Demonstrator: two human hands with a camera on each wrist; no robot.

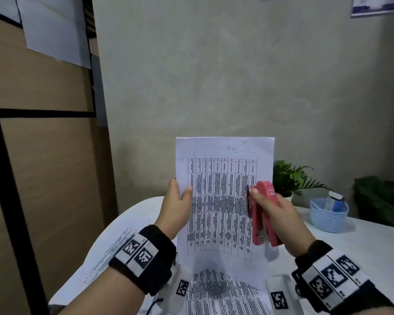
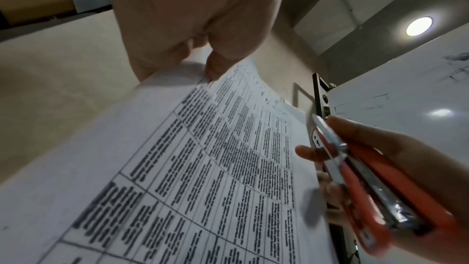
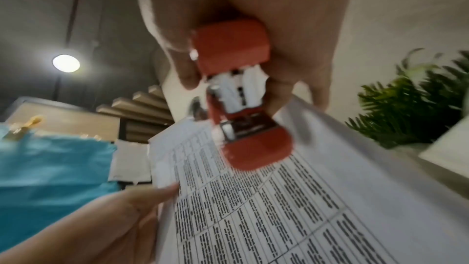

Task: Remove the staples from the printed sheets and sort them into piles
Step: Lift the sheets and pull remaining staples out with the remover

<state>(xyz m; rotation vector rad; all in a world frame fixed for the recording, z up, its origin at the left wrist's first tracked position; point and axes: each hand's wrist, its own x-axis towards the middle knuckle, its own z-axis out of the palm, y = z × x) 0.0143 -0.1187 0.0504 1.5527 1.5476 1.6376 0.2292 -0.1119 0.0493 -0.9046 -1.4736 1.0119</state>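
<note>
I hold a printed sheet (image 1: 223, 196) with a dense table upright in front of me, above the white table (image 1: 373, 251). My left hand (image 1: 178, 201) pinches its left edge, thumb on the front. My right hand (image 1: 271, 214) grips a red stapler (image 1: 265, 214) and also holds the sheet's right edge. In the left wrist view the sheet (image 2: 203, 168) slopes up to the pinching fingers (image 2: 215, 65), with the stapler (image 2: 375, 188) at the right. The right wrist view shows the stapler (image 3: 243, 95) end-on over the sheet (image 3: 279, 198). No staple can be made out.
More printed sheets (image 1: 223, 292) lie on the table below my hands, and another (image 1: 114, 248) at the left. A light blue basket (image 1: 328, 214) and a green plant (image 1: 291, 178) stand at the right by the wall. A wooden partition (image 1: 43, 155) rises on the left.
</note>
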